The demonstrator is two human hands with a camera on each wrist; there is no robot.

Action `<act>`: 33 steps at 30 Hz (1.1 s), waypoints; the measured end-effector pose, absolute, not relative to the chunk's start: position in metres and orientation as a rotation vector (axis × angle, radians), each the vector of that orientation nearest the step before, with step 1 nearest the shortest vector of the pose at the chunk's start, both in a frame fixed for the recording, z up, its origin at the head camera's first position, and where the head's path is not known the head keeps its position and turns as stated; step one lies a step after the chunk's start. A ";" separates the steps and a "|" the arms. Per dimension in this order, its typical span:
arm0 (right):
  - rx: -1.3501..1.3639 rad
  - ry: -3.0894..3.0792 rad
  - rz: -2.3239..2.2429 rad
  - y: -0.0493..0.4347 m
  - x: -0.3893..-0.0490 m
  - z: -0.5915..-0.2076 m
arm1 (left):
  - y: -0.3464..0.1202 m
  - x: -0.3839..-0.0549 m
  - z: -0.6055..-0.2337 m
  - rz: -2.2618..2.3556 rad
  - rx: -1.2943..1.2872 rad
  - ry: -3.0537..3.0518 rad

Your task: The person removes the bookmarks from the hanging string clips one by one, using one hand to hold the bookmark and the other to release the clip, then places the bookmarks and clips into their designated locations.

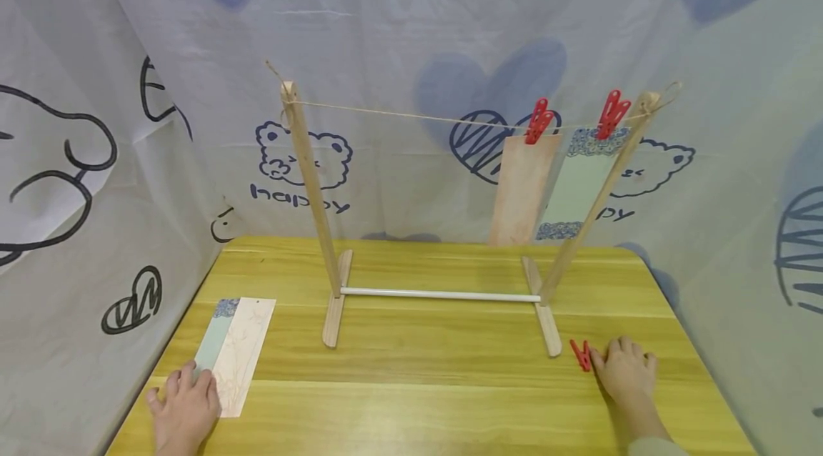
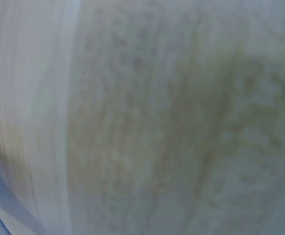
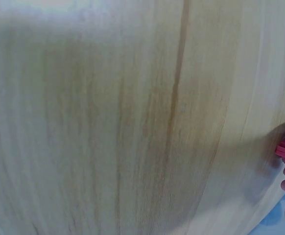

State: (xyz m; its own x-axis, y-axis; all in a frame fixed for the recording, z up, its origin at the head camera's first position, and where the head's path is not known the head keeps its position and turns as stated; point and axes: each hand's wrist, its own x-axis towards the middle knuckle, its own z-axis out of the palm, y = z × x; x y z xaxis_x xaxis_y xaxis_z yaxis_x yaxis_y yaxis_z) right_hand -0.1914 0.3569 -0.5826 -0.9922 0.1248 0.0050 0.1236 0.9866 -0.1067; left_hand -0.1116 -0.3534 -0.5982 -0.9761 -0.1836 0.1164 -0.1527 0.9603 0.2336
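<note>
My left hand [image 1: 185,404] rests at the lower end of two overlapping paper cards on the left of the table. The cream card [image 1: 247,349] has faint branch drawings and a small hole near its top. Partly under it lies a pale green card [image 1: 215,342] with a blue patterned end; my fingers cover its lower part. On the right, my right hand [image 1: 625,370] lies on the table, its thumb right at a red clothespin [image 1: 581,356]. The right wrist view catches that clothespin [image 3: 284,148] beside the fingers at its right edge. Mostly bare wood fills the left wrist view.
A wooden stand [image 1: 311,199] with a white crossbar [image 1: 440,294] carries a string [image 1: 398,114] between its posts. From the string's right half hang a pinkish card [image 1: 524,188] and a green card [image 1: 581,181], held by red clothespins [image 1: 539,121]. A printed cloth surrounds the table.
</note>
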 end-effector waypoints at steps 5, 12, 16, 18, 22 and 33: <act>-0.197 -3.116 0.159 0.358 -0.193 -0.584 | -0.353 -0.111 -0.598 -0.336 0.251 -2.965; -0.229 -3.154 0.163 0.357 -0.193 -0.585 | -0.352 -0.111 -0.596 -0.336 0.245 -2.975; -0.246 -3.168 0.164 0.356 -0.193 -0.584 | -0.353 -0.112 -0.597 -0.336 0.249 -2.997; -0.249 -3.172 0.162 0.355 -0.193 -0.583 | -0.353 -0.112 -0.597 -0.332 0.250 -3.005; -0.251 -3.176 0.158 0.355 -0.193 -0.582 | -0.354 -0.112 -0.597 -0.327 0.252 -3.011; -0.253 -3.162 0.163 0.352 -0.194 -0.580 | -0.353 -0.113 -0.595 -0.335 0.252 -3.014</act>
